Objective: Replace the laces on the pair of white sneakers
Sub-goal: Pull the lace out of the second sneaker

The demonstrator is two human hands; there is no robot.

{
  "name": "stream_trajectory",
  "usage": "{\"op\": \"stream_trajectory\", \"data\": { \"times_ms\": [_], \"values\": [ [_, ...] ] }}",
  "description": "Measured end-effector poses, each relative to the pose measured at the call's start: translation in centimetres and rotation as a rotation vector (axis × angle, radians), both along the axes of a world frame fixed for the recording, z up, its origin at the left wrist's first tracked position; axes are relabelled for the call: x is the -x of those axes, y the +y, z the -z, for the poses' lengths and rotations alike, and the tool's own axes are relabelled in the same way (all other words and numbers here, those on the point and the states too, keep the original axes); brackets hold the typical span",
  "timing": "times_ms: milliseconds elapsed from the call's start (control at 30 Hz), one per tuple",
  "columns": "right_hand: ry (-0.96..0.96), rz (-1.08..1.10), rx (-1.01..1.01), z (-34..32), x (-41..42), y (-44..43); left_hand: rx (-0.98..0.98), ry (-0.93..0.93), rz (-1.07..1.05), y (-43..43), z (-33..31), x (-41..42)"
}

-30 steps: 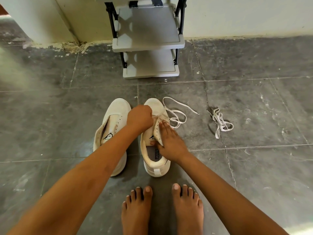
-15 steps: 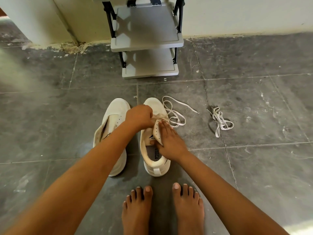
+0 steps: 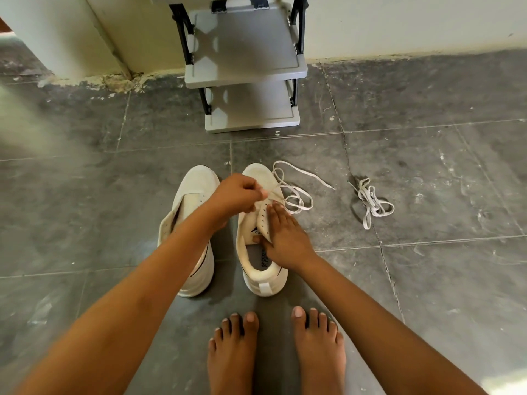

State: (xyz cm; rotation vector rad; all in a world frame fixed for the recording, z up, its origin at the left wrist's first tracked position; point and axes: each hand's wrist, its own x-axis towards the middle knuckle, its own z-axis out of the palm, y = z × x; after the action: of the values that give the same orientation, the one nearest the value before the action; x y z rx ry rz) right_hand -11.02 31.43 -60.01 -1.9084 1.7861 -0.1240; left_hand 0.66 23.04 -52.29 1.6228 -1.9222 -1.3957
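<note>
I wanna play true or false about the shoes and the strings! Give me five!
1. The left hand pinches a lace. True.
2. The right hand holds the bundled lace. False: it holds the nearer sneaker by its eyelet flap; the bundle lies alone on the floor.
3. The other sneaker has no lace. True.
4. The person wears socks. False: the feet are bare.
5. The sneakers sit on the rack. False: both stand on the floor.

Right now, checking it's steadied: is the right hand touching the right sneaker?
Touching. Head view: the right hand holds the right sneaker by its eyelet flap, thumb behind; left hand pinches the lace.
</note>
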Motion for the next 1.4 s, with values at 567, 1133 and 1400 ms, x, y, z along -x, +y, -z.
{"op": "stream_trajectory", "data": {
  "times_ms": [567, 1133, 1400],
  "values": [
    [-0.029, 0.002, -0.004, -0.5, 0.1, 0.2, 0.491, -0.781, 0.229, -1.2, 3.1, 1.4],
    [-0.116, 0.047, -0.004, 0.6, 0.5, -0.1, 0.175, 0.107, -0.257, -2.0, -2.8, 0.3],
    [-0.590, 0.278, 0.014, -0.1, 2.0, -0.1, 0.201, -0.582, 0.156, 1.2, 0.4, -1.9]
  ]
}}
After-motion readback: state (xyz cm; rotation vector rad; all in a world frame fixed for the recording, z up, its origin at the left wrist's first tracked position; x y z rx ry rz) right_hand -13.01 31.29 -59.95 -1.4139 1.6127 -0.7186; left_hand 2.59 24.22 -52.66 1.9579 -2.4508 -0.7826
